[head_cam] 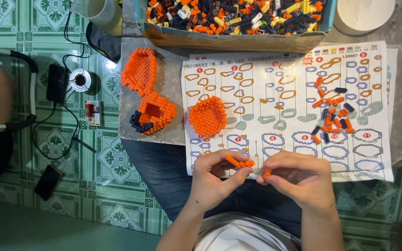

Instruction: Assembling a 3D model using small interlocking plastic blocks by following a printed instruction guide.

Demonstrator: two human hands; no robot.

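My left hand (pixel 216 174) pinches a short row of joined orange bricks (pixel 239 162) above my lap. My right hand (pixel 298 175) is beside it, with a single small orange brick (pixel 266 174) between its fingertips, close to the row's right end. Both hands hover at the near edge of a printed instruction sheet (pixel 275 116). On the sheet lie a round orange brick disc (pixel 207 115) and a scatter of loose orange and dark blue bricks (pixel 332 114). Left of the sheet on the stone slab (pixel 129 116) rest two bigger orange assemblies (pixel 146 93), one with dark blue parts.
A cardboard box (pixel 233 39) filled with several mixed bricks stands at the slab's far edge, a white round container (pixel 366 14) to its right. On the tiled floor to the left are a phone (pixel 48 182), a black cable, a solder spool (pixel 80 80) and a small red device (pixel 92 113).
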